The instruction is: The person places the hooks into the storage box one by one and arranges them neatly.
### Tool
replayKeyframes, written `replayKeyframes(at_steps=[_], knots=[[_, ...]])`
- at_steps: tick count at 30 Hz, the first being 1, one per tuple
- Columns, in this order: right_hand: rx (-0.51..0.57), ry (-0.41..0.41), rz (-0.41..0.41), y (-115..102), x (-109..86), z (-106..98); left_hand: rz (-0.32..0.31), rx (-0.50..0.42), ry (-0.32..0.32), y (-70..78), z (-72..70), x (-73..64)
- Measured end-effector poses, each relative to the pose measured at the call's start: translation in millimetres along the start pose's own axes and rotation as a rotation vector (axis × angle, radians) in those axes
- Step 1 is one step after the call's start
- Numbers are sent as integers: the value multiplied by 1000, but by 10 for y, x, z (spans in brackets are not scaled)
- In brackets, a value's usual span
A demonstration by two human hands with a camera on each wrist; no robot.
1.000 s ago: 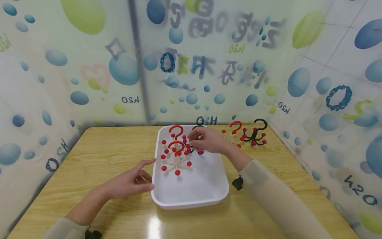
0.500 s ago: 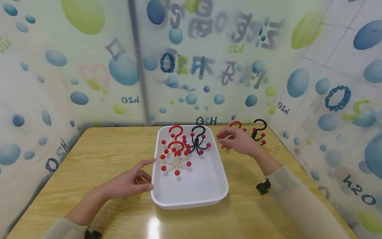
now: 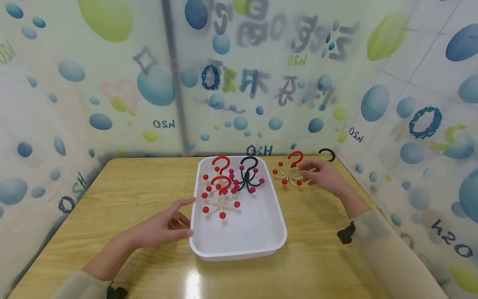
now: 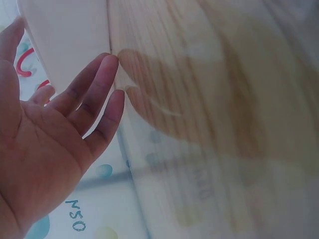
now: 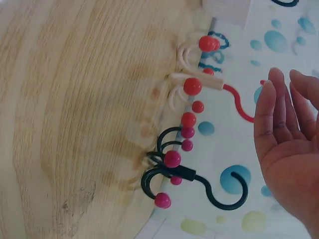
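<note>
My left hand [image 3: 160,227] has its thumb and index fingertip at the left rim of a white plastic tray [image 3: 239,254]; in the left wrist view its fingers [image 4: 89,94] lie loosely extended by the tray wall. Two cream claw massagers with red hook handles stand in the tray, one nearer [image 3: 221,201], one farther back. Beside them is a black massager [image 3: 246,177] with magenta balls. My right hand [image 3: 324,176], fingers loosely bent and holding nothing, is beside a red-handled massager [image 3: 289,175] on the table. It mostly hides a black massager [image 5: 187,173].
The wooden table [image 3: 142,182] meets a bubble-patterned wall sheet [image 3: 239,83] at its back edge. A similar sheet [image 3: 403,166] rises on the right.
My right hand has moved rightward from above the black massager in the tray to the massagers on the table. The left hand stays at the tray rim.
</note>
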State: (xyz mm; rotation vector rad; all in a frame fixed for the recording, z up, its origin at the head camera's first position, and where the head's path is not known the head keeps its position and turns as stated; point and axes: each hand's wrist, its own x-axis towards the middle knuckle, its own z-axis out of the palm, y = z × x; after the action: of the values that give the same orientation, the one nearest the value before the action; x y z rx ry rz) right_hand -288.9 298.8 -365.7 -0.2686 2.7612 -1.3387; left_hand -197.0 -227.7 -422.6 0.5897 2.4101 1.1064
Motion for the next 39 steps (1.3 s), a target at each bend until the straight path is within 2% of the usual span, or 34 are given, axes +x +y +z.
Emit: replayKeyframes(at_steps=[10, 16, 22, 33, 39], knots=[[25, 126, 2, 156, 217, -148, -5, 4, 3, -2, -10, 0], [53, 127, -18, 195, 368, -93, 3, 6, 2, -18, -13, -9], [71, 88, -17, 245, 482, -22, 7, -5, -1, -23, -9, -11], [79, 169, -2, 258, 519, 84, 11, 4, 2, -14, -18, -16], [62, 180, -5, 245, 433, 93, 13, 0, -1, -12, -6, -6]])
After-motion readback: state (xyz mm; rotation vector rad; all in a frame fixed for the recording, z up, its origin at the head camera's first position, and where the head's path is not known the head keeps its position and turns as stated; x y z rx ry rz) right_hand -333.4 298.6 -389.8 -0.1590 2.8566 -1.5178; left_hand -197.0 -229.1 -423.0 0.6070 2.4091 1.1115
